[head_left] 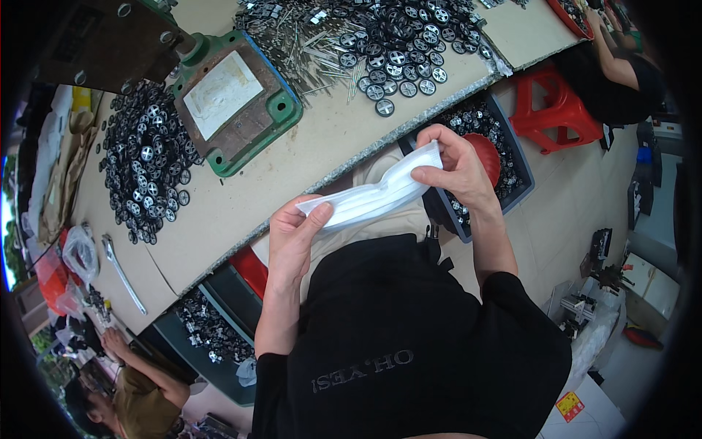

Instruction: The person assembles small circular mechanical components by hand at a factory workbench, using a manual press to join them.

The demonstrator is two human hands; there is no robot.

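A white pleated face mask [380, 192] is stretched between my two hands, above my lap and just off the table's near edge. My left hand [294, 233] pinches its left end, thumb on top. At the other end, my right hand [459, 170] grips the upper corner between thumb and fingers. The mask sags slightly in the middle. Beyond it on the table stands a green press [256, 150] with a pale plate [223, 95] on its base. Heaps of small black-and-silver wheels lie left of the press [146, 157] and right of it [409, 55].
Thin metal pins [322, 57] are strewn behind the press. A wrench [123, 274] lies at the table's left. Grey bins of small parts stand below the edge, right [523, 192] and left [241, 311]; the right one holds a red bowl [485, 155]. A red stool [552, 113] and two other people are nearby.
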